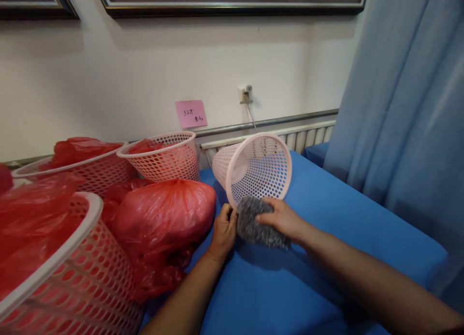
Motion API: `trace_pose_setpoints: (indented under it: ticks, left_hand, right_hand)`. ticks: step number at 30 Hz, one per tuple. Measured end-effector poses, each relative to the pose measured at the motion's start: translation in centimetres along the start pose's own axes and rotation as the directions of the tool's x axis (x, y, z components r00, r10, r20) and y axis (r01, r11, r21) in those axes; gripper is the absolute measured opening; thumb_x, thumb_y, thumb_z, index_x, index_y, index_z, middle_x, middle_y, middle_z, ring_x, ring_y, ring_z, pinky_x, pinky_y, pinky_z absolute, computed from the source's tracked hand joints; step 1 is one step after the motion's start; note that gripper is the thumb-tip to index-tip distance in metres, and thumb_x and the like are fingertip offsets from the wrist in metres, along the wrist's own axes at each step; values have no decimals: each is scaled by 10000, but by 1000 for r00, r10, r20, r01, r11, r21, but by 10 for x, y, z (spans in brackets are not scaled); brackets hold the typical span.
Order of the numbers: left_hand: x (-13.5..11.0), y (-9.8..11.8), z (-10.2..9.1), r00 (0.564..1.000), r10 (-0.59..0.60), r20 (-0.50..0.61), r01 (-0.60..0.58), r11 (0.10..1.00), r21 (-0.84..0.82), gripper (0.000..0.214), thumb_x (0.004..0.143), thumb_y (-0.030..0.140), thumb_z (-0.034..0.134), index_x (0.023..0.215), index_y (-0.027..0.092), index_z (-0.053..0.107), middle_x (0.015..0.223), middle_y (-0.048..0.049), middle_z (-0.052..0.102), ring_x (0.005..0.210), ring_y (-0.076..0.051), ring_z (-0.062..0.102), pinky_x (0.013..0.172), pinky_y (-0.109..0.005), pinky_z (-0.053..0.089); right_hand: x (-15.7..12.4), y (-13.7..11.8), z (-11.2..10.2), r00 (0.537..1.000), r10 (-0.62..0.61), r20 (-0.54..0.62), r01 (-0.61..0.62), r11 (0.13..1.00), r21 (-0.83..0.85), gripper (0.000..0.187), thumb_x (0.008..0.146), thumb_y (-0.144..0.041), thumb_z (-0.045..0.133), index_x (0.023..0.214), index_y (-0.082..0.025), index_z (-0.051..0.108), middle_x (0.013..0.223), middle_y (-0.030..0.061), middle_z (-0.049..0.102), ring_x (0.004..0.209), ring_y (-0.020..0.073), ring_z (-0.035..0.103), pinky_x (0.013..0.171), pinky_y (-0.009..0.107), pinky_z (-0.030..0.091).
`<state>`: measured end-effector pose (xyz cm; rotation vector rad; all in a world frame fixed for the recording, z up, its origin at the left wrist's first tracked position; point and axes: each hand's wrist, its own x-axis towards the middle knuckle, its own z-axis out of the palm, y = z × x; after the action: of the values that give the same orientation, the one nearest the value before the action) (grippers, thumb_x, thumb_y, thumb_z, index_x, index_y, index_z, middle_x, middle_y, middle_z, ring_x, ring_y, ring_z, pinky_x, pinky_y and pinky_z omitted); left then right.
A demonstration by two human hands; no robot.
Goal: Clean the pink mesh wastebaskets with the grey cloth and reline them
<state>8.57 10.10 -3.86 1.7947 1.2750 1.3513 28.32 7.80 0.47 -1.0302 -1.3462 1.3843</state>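
Note:
A pink perforated basket [253,168] lies tipped on its side on the blue table cover [326,238], its mouth facing me. A grey fuzzy cloth [253,226] rests at the basket's lower rim. My left hand [224,231] is curled closed at the rim and the cloth's left edge. My right hand [282,219] lies over the cloth's top right, fingers pressed onto it.
A full, tied red plastic bag [163,214] lies just left of my hands. Other pink baskets [163,156] with red bags line the left side, one large one [72,267] near me. A blue curtain [406,108] hangs at the right, a wall behind.

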Motion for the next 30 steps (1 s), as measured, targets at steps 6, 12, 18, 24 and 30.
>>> trace_pose_setpoints:
  ticks: [6, 12, 18, 24, 30]
  left_hand:
    - [4, 5, 4, 993, -115, -23, 104, 954, -280, 476, 890, 660, 590, 805, 192, 577, 766, 21, 573, 726, -145, 550, 706, -268, 494]
    - [7, 3, 6, 979, -199, 42, 181, 753, -633, 473, 837, 646, 686, 889, 176, 667, 844, -20, 680, 795, -166, 623, 764, -297, 518]
    - [9, 9, -4, 954, -299, 17, 209, 623, -754, 497, 809, 635, 714, 999, 175, 718, 947, -36, 729, 863, -178, 656, 801, -300, 521]
    - [13, 7, -1, 965, -258, -53, 165, 751, -640, 418, 694, 478, 876, 927, 169, 719, 890, 3, 696, 793, -114, 610, 765, -222, 487]
    - [13, 7, 2, 973, -222, -66, 138, 784, -606, 406, 737, 474, 852, 963, 186, 676, 867, 10, 679, 749, -100, 594, 710, -204, 479]
  right_hand:
    - [67, -103, -69, 505, -704, -500, 395, 703, -592, 525, 747, -262, 668, 1264, -193, 608, 1236, 99, 642, 1183, 287, 589, 1110, 518, 442]
    - [97, -98, -42, 544, -833, 99, 556, 270, -786, 598, 783, -102, 586, 1366, -237, 583, 1528, 122, 381, 1400, 303, 421, 1173, 522, 374]
    - [20, 10, 1, 662, -434, 611, 697, 59, -714, 388, 916, -200, 572, 1277, -315, 659, 1504, 75, 466, 1187, 264, 547, 962, 438, 505]
    - [6, 58, -56, 874, -204, 441, 474, 162, -865, 369, 876, -112, 540, 1153, -255, 738, 1406, 98, 566, 1125, 265, 587, 957, 419, 490]
    - [32, 44, -127, 961, -267, -69, 36, 369, -929, 418, 754, -69, 575, 1091, -226, 768, 1266, 116, 631, 1079, 267, 630, 962, 381, 487]
